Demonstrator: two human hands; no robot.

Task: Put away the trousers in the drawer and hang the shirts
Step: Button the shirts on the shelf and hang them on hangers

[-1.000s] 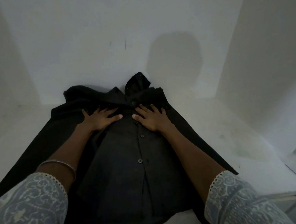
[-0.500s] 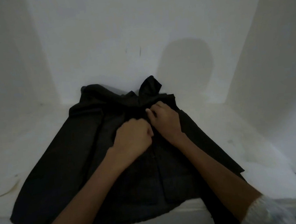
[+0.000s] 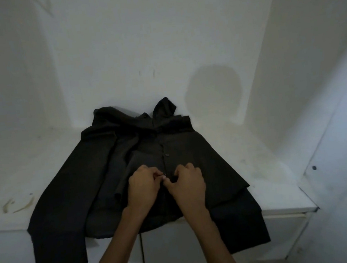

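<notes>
Shirt (image 3: 84, 183): black, spread front-up on the white tabletop (image 3: 270, 185), hem toward the person.
Collar (image 3: 164, 106): the shirt's far end, crumpled, one tip standing up against the wall (image 3: 117, 51).
Buttons (image 3: 167, 154): two dark ones show on the shirt's centre strip, just beyond the hands.
Left hand (image 3: 144, 188): on the shirt's lower front, fingers curled, thumb and forefinger pinching the fabric at the centre strip.
Right hand (image 3: 188, 185): just beside the left hand, nearly touching it, fingers curled and pinching the same strip from the other side; whether a button lies between the two cannot be told.
Forearms: bare, reaching in over the shirt's hem.
Left sleeve (image 3: 58, 248): runs from the shirt's shoulder down over the tabletop's front edge, cuff hanging.
Right sleeve (image 3: 246, 226): likewise draped over the front edge, on the shirt's other side.
Cord (image 3: 142, 250): thin and dark, dangling below the shirt's hem.
Stains (image 3: 19, 204): brownish streaks on the tabletop, left of the shirt, well apart from it.
Shadow (image 3: 213, 88): a round one on the wall, above and right of the collar.
Panel (image 3: 334, 178): white, with a small dark dot, right of the shirt past the tabletop's end.
</notes>
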